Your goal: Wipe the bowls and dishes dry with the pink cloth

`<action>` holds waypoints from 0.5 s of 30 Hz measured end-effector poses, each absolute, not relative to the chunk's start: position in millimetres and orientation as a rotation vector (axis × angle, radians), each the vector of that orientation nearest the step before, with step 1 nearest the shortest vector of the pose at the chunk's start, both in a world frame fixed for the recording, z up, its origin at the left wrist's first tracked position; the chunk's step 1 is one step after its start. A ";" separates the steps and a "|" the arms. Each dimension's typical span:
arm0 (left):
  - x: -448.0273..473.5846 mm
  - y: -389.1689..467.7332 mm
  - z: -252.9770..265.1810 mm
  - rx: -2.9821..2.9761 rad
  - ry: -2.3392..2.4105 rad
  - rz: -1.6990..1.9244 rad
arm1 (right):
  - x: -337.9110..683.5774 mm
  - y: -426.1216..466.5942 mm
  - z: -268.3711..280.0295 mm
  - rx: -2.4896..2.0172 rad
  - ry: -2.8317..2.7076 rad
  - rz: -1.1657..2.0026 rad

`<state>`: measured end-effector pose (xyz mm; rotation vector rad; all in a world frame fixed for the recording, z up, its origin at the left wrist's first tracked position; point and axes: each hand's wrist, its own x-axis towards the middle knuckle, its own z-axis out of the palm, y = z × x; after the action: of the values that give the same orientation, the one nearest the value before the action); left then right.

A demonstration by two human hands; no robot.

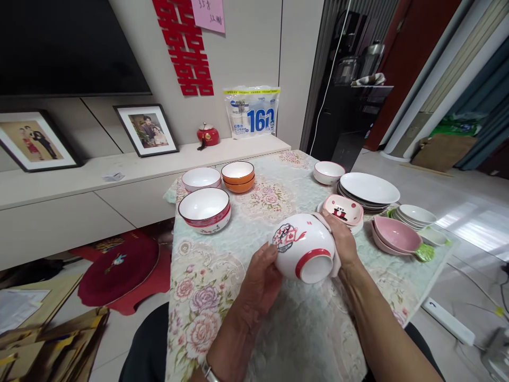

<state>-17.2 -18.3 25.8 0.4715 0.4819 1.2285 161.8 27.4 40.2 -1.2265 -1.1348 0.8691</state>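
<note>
1. On the surface (250, 233), left: stacked orange bowls (239, 185), patterned bowls (210, 218); wiped or not, can't tell.
2. Centre: left hand (262, 270) and right hand (342, 239) grip tilted white bowl (306, 239), cloth (337, 263) under right; wiping looks unfinished.
3. Right: plates (369, 187), pink dishes (397, 233); status unclear.

Left hand (259, 276) and right hand (342, 239) curve inward, gripping.

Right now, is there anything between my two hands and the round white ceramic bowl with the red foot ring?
Yes, a soft, pale pink cloth lies between the right hand and the bowl. Nothing visible stands between the left hand and the bowl.
</note>
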 end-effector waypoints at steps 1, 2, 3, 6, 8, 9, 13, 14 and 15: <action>-17.6 -18.6 26.2 0.523 0.488 1.204 | 164.2 27.8 41.2 -1.210 -1.152 0.934; -18.1 -18.8 26.4 0.574 0.500 1.177 | 165.8 28.0 41.7 -1.195 -1.160 1.000; -18.8 -19.0 26.5 0.617 0.515 1.149 | 166.6 27.9 41.7 -1.184 -1.157 1.056; -20.6 -18.6 25.7 0.664 0.555 1.110 | 164.5 26.4 40.6 -1.174 -1.147 1.096; -20.7 -17.8 25.2 0.634 0.577 1.132 | 160.3 24.3 41.3 -1.187 -1.224 0.991; -20.4 -17.3 25.0 0.610 0.588 1.156 | 157.4 22.7 42.6 -1.196 -1.293 0.906; -18.0 -16.3 24.6 0.568 0.632 1.265 | 142.1 13.2 51.8 -1.174 -1.609 0.516; -17.4 -16.3 24.4 0.573 0.640 1.283 | 138.1 10.4 54.1 -1.151 -1.680 0.435; -16.8 -16.5 24.0 0.579 0.645 1.294 | 134.4 7.9 55.9 -1.125 -1.747 0.371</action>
<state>-16.8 -16.5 24.0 0.5795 0.6449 1.2938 134.4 7.9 55.9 -1.1248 -1.7468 0.3706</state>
